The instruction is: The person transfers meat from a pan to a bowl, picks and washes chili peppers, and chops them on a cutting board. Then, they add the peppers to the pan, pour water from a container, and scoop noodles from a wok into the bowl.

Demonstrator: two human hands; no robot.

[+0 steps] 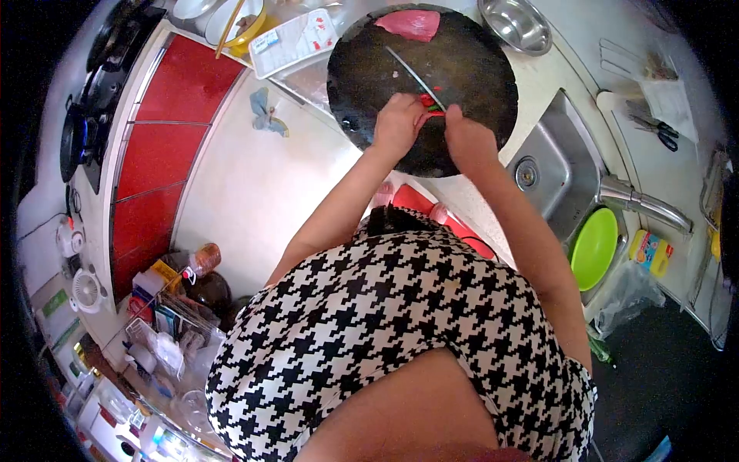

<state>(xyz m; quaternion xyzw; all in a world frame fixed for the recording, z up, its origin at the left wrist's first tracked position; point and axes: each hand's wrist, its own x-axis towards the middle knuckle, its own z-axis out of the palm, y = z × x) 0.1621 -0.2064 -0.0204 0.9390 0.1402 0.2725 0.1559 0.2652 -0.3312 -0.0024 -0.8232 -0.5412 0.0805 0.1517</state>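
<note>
My right hand point(471, 141) is closed around a knife point(414, 75), whose blade points away over a round dark cutting board point(477, 65). My left hand point(396, 127) is closed beside the blade, its fingertips pressing a red pepper point(436, 114) against the board. Small red pepper pieces and a bit of green lie by the blade, partly hidden by the fingers. A slab of pinkish-red raw meat point(412, 25) rests at the board's far edge.
A white foam tray point(294, 43) and a yellow bowl point(248, 32) with chopsticks stand left of the board. On the right are a steel bowl point(517, 25), a sink point(566, 146), a faucet point(647, 202), a green basin point(593, 248) and scissors point(660, 135).
</note>
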